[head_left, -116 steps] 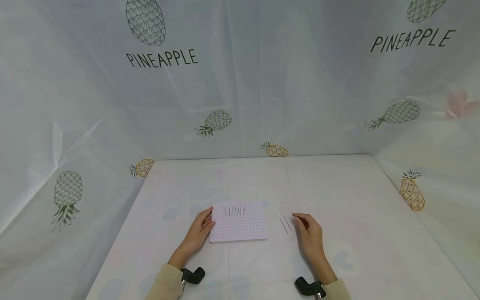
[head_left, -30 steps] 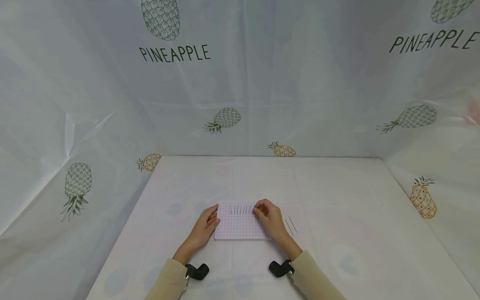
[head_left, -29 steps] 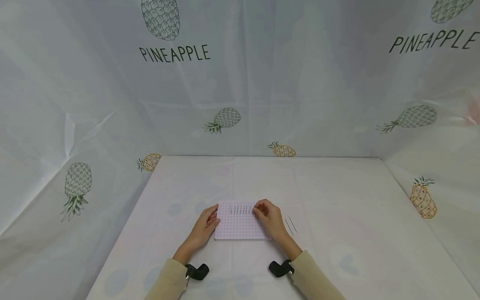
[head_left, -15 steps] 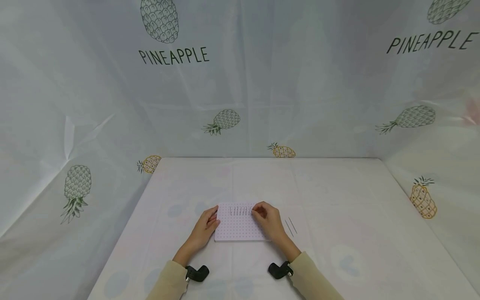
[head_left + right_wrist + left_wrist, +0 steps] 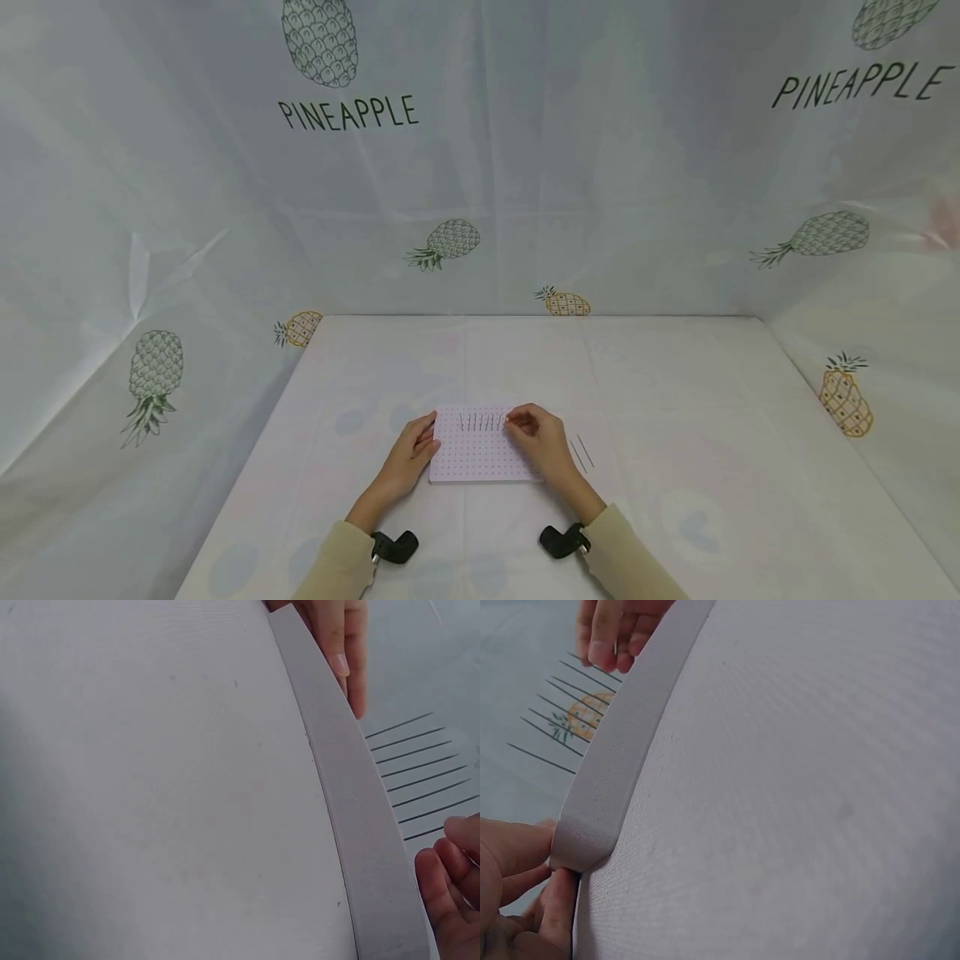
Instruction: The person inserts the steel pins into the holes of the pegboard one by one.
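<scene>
A white board dotted with small holes (image 5: pixel 483 458) lies on the table. Near its far edge stands a row of several thin dark rods (image 5: pixel 480 422), upright in the holes. My left hand (image 5: pixel 405 458) grips the board's left edge; in the left wrist view its fingers (image 5: pixel 517 847) sit at both faces of the corner. Over the board's far right part is my right hand (image 5: pixel 543 442). Its thumb and fingertips pinch a thin rod (image 5: pixel 424 834) at the right end of the row, the rod's upper end hidden by the fingers.
Two more thin rods (image 5: pixel 582 452) lie on the white tablecloth (image 5: pixel 675 400), just right of the board and my right wrist. A pale curtain printed with pineapples (image 5: pixel 480 167) rises behind the table and along both sides.
Since the oldest frame, my right hand has come left from beside the loose rods to the board's far right part. Over the last second it barely shifts. My left hand keeps its grip.
</scene>
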A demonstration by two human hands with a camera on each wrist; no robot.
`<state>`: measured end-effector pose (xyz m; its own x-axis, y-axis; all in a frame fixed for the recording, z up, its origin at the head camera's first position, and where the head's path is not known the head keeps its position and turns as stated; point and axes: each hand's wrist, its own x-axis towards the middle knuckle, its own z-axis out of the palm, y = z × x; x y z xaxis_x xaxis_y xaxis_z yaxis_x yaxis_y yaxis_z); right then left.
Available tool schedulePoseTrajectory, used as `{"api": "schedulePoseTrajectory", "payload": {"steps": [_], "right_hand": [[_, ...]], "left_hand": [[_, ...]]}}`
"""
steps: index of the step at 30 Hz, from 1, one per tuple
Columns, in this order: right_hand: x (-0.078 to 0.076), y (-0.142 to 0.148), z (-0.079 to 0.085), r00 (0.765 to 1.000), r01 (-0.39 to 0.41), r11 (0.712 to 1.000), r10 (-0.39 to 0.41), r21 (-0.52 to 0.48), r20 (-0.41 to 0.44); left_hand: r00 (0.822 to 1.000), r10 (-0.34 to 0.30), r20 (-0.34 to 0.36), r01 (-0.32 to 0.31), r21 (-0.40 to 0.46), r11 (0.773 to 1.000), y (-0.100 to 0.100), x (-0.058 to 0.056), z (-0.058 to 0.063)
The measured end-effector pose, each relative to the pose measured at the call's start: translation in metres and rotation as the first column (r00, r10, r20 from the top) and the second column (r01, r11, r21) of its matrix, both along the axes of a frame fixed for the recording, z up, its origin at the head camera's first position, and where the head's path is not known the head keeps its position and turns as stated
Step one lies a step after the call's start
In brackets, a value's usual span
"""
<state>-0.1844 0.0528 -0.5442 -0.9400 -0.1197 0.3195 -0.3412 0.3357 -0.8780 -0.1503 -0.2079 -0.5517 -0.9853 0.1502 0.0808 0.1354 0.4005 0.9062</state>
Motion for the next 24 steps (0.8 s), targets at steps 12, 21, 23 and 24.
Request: {"api": "schedulePoseTrajectory", "payload": {"steps": [12, 21, 23, 24], "right_hand": [[-0.001, 0.013, 0.012, 0.999, 0.042, 0.998, -0.042, -0.045, -0.001], [-0.001, 0.030, 0.013, 0.996, 0.090, 0.992, -0.090, -0.084, -0.006], [-0.001, 0.033, 0.014, 0.994, 0.105, 0.991, -0.104, -0.084, 0.009], [0.000, 0.035, 0.014, 0.994, 0.111, 0.990, -0.110, -0.086, 0.014]], "left_hand": [[1.000, -0.002, -0.016, 0.001, -0.033, 0.999, 0.000, 0.001, -0.001], [1.000, -0.004, -0.010, 0.003, -0.039, 0.999, 0.000, 0.001, -0.001], [1.000, -0.006, -0.012, 0.006, -0.038, 0.999, 0.000, 0.001, 0.000], [1.000, -0.006, -0.011, 0.005, -0.036, 0.999, 0.000, 0.001, 0.000]]}}
